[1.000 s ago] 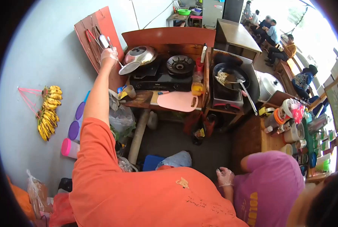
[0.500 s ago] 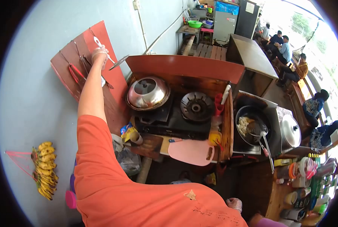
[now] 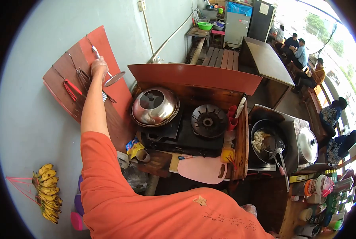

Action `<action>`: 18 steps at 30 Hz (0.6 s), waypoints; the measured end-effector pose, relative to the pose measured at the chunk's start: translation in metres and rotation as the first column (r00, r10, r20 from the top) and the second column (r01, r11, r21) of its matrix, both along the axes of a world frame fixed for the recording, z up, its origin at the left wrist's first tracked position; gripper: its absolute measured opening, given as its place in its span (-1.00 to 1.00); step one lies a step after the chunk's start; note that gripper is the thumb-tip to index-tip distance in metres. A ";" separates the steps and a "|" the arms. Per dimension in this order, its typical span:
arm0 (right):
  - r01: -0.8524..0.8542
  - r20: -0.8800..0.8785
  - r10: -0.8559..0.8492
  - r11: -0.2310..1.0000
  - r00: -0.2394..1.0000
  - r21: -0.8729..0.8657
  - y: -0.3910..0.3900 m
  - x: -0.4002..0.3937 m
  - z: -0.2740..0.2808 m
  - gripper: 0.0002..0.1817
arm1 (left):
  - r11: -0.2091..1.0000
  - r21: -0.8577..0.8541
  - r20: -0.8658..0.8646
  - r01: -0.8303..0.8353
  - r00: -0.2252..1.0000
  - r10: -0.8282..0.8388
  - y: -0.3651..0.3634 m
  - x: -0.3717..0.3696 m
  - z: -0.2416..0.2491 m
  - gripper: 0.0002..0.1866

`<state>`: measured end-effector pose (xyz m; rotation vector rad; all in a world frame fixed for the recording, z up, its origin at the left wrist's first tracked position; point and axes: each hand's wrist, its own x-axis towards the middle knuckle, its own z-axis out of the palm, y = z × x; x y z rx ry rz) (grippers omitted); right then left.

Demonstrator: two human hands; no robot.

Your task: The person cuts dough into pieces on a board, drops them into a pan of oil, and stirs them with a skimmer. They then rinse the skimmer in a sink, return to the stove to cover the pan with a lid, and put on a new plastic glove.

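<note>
My left hand [image 3: 99, 67], in a clear glove, is stretched out to the wall board and closed round the handle of a skimmer-like utensil [image 3: 115, 78] with a round, flat metal head. It is close to the reddish-brown board [image 3: 62, 63], where red-handled tongs [image 3: 72, 88] and a whisk [image 3: 109, 98] hang. My right hand [image 3: 249, 209], also gloved, shows only in part past the orange shirt at my side, its fingers hidden.
A domed lidded pan [image 3: 155, 104] stands on the black stove beside a bare burner [image 3: 208, 121]. A pink cutting board [image 3: 202, 170] lies in front. At right, a wok [image 3: 267, 139] holds pale food and a ladle. Bananas [image 3: 48, 191] hang on the left wall; people sit at the far right.
My left hand has moved slightly left and down with the utensil, whose head now lies flatter and nearer the board. My right hand has slipped further behind the shirt.
</note>
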<state>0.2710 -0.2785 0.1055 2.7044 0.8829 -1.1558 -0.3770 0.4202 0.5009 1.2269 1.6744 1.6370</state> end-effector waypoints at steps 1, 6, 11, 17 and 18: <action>0.049 -0.051 -0.049 0.999 0.998 0.014 -0.008 0.006 -0.015 -0.55 | 0.999 -0.008 0.002 -0.034 0.999 0.034 -0.009 0.006 0.002 -0.58; 0.145 -0.126 -0.155 0.986 0.980 -0.081 -0.035 0.023 -0.051 -0.59 | 0.919 -0.109 -0.990 -0.379 -0.047 -0.136 -0.061 0.026 0.024 -0.76; 0.173 -0.024 -0.184 0.954 0.983 -0.244 -0.053 0.041 -0.034 -0.61 | 0.986 0.089 -0.970 -0.142 0.212 0.118 -0.145 0.090 0.047 -0.62; 0.132 0.331 -0.387 0.797 0.860 0.589 -0.063 0.073 0.023 -0.69 | 0.752 -0.344 -0.881 0.562 0.084 -0.466 -0.291 0.308 0.097 -0.53; 0.045 0.411 -0.468 0.700 0.782 0.712 -0.064 0.085 0.028 -0.75 | 0.576 -0.423 -0.845 0.700 -0.075 -0.529 -0.300 0.334 0.093 -0.53</action>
